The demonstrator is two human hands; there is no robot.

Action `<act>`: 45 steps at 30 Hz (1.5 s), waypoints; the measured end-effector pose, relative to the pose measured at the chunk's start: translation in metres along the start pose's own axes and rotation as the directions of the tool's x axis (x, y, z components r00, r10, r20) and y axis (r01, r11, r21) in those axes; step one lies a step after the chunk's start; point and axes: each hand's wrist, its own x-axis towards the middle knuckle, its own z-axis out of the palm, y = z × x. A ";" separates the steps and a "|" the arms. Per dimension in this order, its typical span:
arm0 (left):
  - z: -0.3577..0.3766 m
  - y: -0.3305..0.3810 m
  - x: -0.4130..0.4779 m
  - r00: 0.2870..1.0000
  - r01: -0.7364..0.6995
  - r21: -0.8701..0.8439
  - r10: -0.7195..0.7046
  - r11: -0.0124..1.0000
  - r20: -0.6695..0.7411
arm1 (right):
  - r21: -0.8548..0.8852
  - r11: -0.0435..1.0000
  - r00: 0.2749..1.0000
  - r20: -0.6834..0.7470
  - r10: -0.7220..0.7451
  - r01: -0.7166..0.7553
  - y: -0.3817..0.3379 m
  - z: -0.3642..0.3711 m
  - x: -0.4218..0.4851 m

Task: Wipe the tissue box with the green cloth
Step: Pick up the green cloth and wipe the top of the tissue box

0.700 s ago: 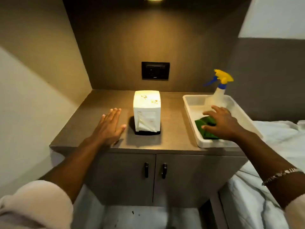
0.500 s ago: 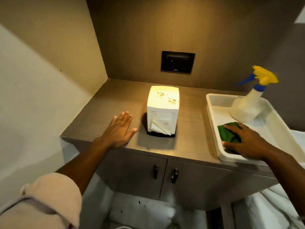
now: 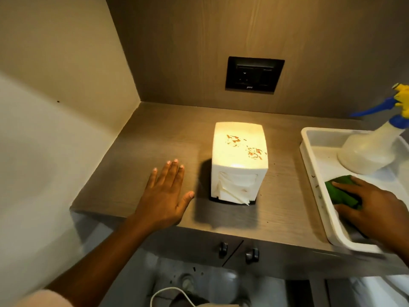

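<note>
A white tissue box (image 3: 239,151) stands upright mid-counter, with reddish-brown smears on its top and a tissue hanging out of its front slot. My left hand (image 3: 164,196) hovers flat and open just left of the box, thumb close to its base, not touching it. The green cloth (image 3: 338,191) lies crumpled in the near part of a white tray (image 3: 309,156) at the right. My right hand (image 3: 374,209) rests on the cloth with fingers curled over it, hiding much of it.
A spray bottle (image 3: 374,149) with a blue and yellow trigger stands in the tray's far part. A black wall socket (image 3: 254,74) sits on the back panel. Walls close the counter (image 3: 155,134) at left and back. Cabinet doors with two knobs (image 3: 239,251) lie below.
The view has come closer and shifted left. My right hand's fingers have closed further over the green cloth in the tray. My left hand stays beside the box.
</note>
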 end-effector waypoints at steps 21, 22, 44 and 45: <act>-0.119 0.048 0.071 0.935 -0.216 -0.556 0.335 0.802 0.120 | 0.601 0.656 0.888 -0.273 -0.369 0.457 -0.135 -0.082 -0.017; -0.119 0.048 0.073 0.943 -0.194 -0.547 0.309 0.814 0.126 | 0.591 0.644 0.871 -0.265 -0.414 0.486 -0.139 -0.082 -0.014; -0.120 0.048 0.079 0.958 -0.162 -0.698 0.281 0.697 0.058 | 0.156 0.673 0.688 -0.241 -0.684 0.723 -0.182 -0.048 0.003; -0.121 0.048 0.078 0.959 -0.159 -0.695 0.276 0.701 0.059 | 0.145 0.696 0.708 -0.222 -0.670 0.704 -0.189 -0.051 0.011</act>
